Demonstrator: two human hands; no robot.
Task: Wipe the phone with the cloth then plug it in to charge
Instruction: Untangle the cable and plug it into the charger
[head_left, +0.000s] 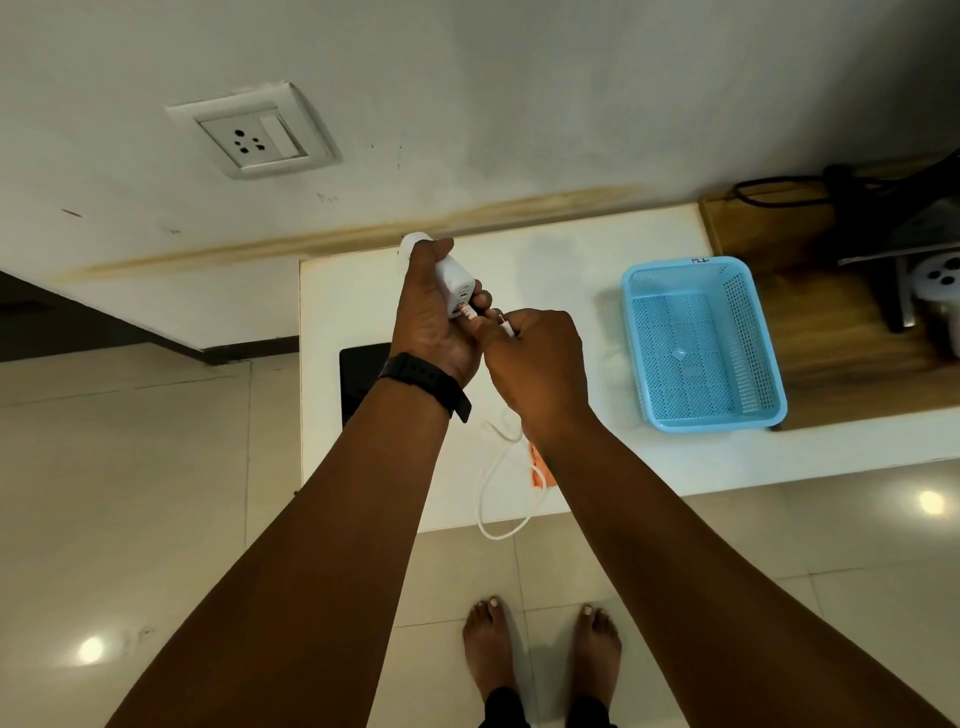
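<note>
A white charger adapter (455, 283) is gripped in the left hand (434, 317), fingers wrapped fully around it, above the white table (571, 270). The plug end of a white cable (506, 325) is pinched in the closed right hand (537, 371) and held just beside the adapter's ports. The charging step appears to be in hand; next, the plug likely needs aligning and pressing into a port. The phone (361, 379), a flat black slab, lies on the table, partly hidden below the left wrist. An orange cloth (537, 470) is glimpsed under the right forearm, near the table's front edge.
</note>
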